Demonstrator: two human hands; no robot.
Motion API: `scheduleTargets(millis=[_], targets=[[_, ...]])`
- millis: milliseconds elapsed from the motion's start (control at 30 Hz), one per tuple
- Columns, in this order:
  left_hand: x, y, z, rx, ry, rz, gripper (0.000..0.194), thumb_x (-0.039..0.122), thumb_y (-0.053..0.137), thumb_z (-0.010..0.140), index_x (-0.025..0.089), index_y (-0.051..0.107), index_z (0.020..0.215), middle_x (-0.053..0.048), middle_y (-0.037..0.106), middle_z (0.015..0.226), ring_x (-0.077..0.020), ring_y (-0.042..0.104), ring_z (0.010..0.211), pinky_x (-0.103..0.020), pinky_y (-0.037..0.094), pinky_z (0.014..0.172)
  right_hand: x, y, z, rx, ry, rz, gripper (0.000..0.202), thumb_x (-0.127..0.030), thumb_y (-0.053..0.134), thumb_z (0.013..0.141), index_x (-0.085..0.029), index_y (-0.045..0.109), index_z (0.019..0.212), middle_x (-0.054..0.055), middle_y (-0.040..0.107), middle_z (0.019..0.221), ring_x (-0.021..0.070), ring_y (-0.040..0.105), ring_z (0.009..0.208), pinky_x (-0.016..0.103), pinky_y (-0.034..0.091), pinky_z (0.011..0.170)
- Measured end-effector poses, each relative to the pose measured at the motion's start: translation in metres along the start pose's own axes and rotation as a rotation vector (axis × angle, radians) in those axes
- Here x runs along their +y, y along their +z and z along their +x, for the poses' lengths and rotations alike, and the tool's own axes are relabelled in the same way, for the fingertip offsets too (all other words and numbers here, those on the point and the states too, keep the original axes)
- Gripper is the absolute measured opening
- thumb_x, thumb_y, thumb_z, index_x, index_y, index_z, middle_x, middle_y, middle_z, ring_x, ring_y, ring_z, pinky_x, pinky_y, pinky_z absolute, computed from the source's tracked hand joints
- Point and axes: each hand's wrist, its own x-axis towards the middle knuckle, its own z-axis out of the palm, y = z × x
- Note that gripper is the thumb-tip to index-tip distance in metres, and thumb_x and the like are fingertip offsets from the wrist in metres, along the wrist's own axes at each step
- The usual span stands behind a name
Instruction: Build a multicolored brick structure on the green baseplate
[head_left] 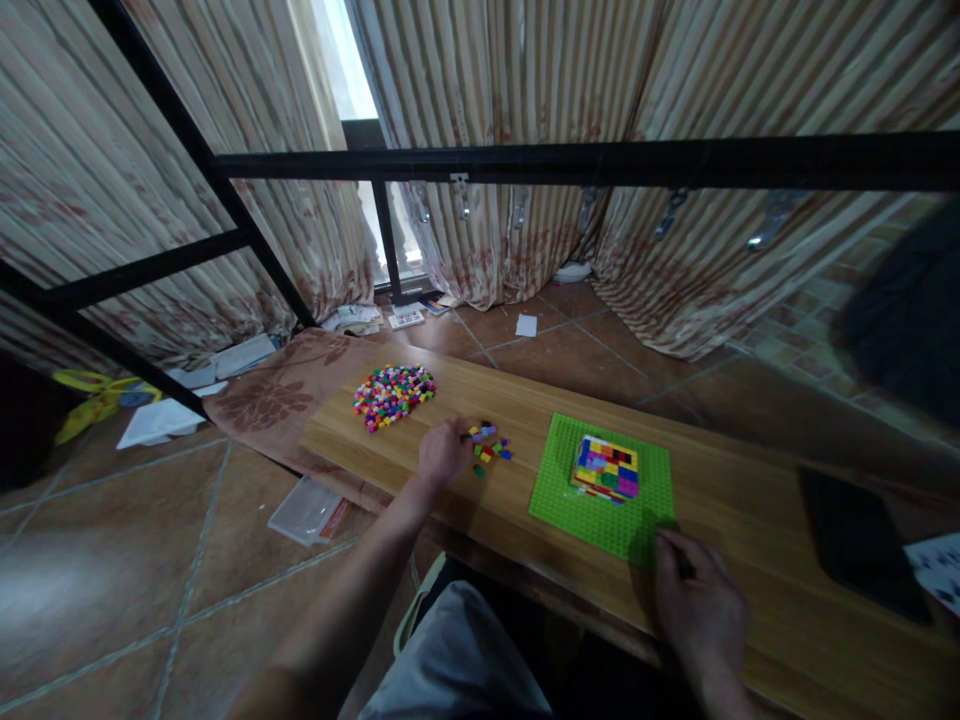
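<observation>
No legible text. White rectangular printed piece (406, 317) on brown tiled floor (112, 560): marks too small. White dark-marked sheet (937, 568), right edge: blurred.

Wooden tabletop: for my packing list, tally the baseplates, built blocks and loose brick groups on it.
Square green studded plastic baseplate: 1
Multicoloured plastic-brick block, on the baseplate: 1
Loose multicoloured brick groups (large pile, small cluster): 2
Total: 4

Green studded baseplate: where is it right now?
In the head view, the green studded baseplate lies on the wooden tabletop right of centre, with the small brick cluster to its left and the right hand by its near right corner.
</observation>
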Motion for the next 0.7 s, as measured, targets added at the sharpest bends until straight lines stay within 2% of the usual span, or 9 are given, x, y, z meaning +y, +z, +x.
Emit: scheduleTargets(millis=[133,300,533,633,700], targets=[[0.003,-0.002,0.001,-0.011,0.042,0.034,0.023,0.014,0.05,0.08,0.023,0.068,0.091,-0.005,0.069,0.088,-0.0212,0.065,0.09,-0.027,0.046,0.076,0.0,0.0,0.0,0.001,-0.004,0.009,0.046,-0.052,0.041,0.087,-0.016,0.069,0.091,0.011,0.069,0.094,0.0226,0.063,0.078,0.032,0.046,0.068],[0.005,-0.007,0.001,-0.023,0.096,0.065,0.02,0.015,0.049,0.082,0.022,0.068,0.084,-0.006,0.068,0.086,-0.0212,0.064,0.089,-0.028,0.045,0.077,-0.001,0.0,0.0,0.008,-0.001,0.004,0.047,-0.053,0.04,0.087,-0.016,0.069,0.091,0.011,0.069,0.094,0.023,0.063,0.079,0.032,0.046,0.068],[0.01,-0.007,0.002,-0.042,0.169,0.162,0.022,0.009,0.054,0.075,0.021,0.067,0.088,-0.008,0.068,0.09,-0.0237,0.064,0.092,-0.031,0.046,0.083,0.0,0.001,0.0,0.005,0.001,0.003,0.048,-0.054,0.04,0.088,-0.016,0.069,0.09,0.012,0.069,0.093,0.0225,0.061,0.077,0.032,0.045,0.068],[0.007,-0.008,-0.001,-0.001,0.193,0.114,0.025,0.007,0.054,0.073,0.021,0.067,0.09,-0.007,0.067,0.088,-0.0232,0.064,0.09,-0.031,0.047,0.083,0.001,0.002,0.0,0.001,0.018,0.008,0.048,-0.055,0.039,0.088,-0.017,0.069,0.09,0.011,0.069,0.093,0.0222,0.061,0.076,0.033,0.045,0.07],[0.005,-0.01,-0.003,0.067,0.195,0.003,0.027,0.005,0.054,0.073,0.02,0.066,0.092,-0.007,0.066,0.089,-0.0219,0.064,0.087,-0.031,0.047,0.082,0.0,0.003,-0.001,0.001,0.026,0.016,0.047,-0.054,0.04,0.088,-0.017,0.069,0.091,0.01,0.069,0.094,0.0222,0.062,0.077,0.033,0.046,0.07]])
